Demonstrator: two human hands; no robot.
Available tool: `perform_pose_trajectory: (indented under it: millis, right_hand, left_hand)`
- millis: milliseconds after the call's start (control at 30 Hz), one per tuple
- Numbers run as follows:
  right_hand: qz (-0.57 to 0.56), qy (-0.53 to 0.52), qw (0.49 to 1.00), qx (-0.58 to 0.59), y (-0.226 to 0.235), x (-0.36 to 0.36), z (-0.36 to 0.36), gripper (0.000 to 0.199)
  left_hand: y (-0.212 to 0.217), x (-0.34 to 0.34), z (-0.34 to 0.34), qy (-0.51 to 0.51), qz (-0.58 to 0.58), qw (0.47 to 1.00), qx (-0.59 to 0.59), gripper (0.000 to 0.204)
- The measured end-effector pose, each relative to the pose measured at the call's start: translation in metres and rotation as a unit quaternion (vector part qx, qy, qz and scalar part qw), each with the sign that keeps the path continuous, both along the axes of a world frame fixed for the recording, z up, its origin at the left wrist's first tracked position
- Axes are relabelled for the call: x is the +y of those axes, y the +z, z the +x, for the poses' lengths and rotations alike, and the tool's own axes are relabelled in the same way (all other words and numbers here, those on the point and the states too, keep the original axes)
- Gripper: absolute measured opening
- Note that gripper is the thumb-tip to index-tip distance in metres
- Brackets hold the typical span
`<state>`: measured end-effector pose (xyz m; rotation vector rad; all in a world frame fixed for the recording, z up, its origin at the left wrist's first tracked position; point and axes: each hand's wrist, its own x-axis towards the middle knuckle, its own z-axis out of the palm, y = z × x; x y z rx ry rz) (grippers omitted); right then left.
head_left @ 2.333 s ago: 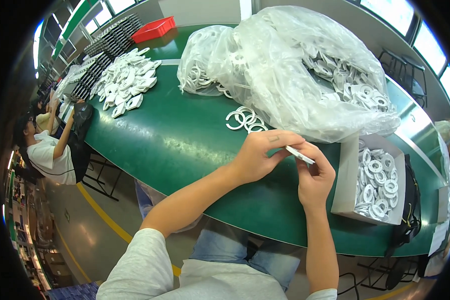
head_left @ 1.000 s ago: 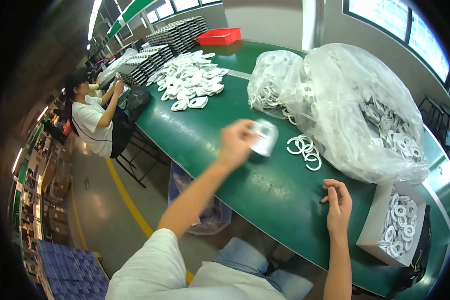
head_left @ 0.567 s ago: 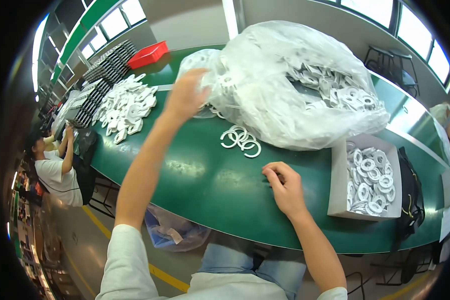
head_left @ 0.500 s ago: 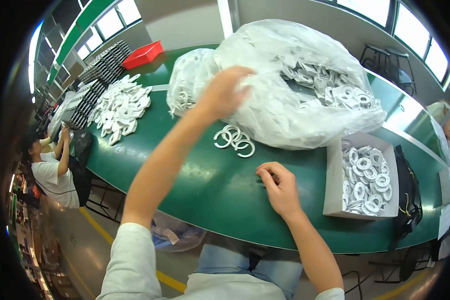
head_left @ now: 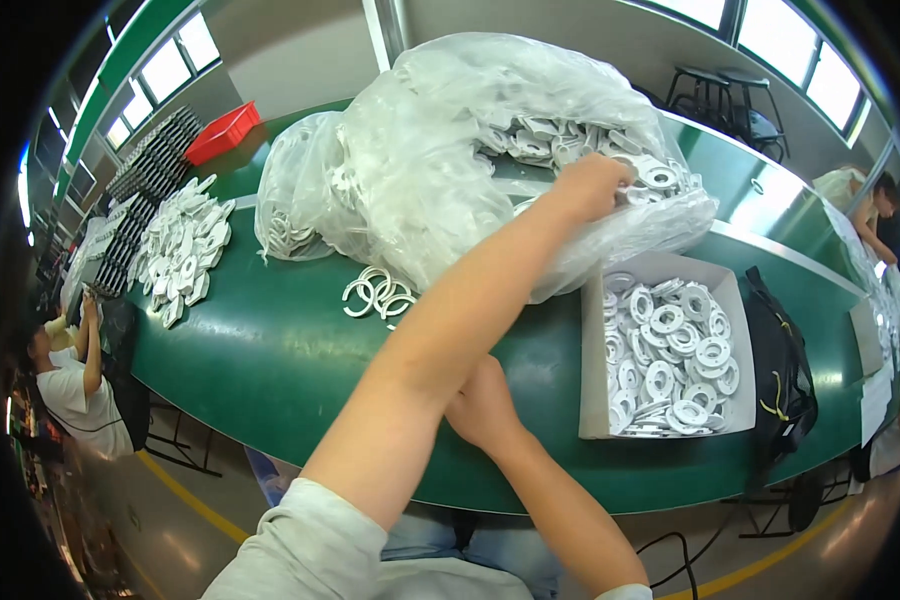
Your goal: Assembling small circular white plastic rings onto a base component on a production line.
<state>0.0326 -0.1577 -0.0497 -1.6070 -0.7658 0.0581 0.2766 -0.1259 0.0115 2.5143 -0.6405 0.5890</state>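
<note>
My left hand (head_left: 592, 188) reaches into the big clear plastic bag (head_left: 440, 150), fingers closing on small white plastic rings (head_left: 660, 178); light, stiff, pinch by rim. Right hand (head_left: 485, 405) grip: can't tell.

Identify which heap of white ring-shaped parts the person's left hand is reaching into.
The heap inside the big clear plastic bag: the left hand is at its opening, unlike the open cardboard box or the loose pile far left.

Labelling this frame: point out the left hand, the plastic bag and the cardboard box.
left hand (head_left: 592, 187), head view, on the back of the hand.
plastic bag (head_left: 440, 150), head view, on its crumpled top side.
cardboard box (head_left: 592, 400), head view, on its left wall.
</note>
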Motion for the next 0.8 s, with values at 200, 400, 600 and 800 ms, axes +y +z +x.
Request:
perform_pose_trajectory:
  millis: [200,400,600,800]
  right_hand:
    - [0.009,0.006,0.998,0.064,0.007,-0.005,0.003,0.018]
    - [0.261,-0.063,0.959,0.094,0.04,-0.012,0.0,0.072]
    - [0.193,0.01,0.954,0.229,0.024,-0.012,0.013,0.043]
    - [0.142,0.001,0.965,0.22,-0.005,-0.006,0.016,0.04]
  left_hand:
    - [0.065,0.068,-0.05,0.054,-0.096,0.989,-0.103,0.019]
    - [0.133,0.111,-0.179,-0.095,0.082,0.968,0.217,0.011]
    - [0.086,0.036,-0.207,-0.102,0.134,0.986,-0.014,0.02]
    - [0.025,-0.069,-0.171,-0.249,0.214,0.939,0.105,0.015]
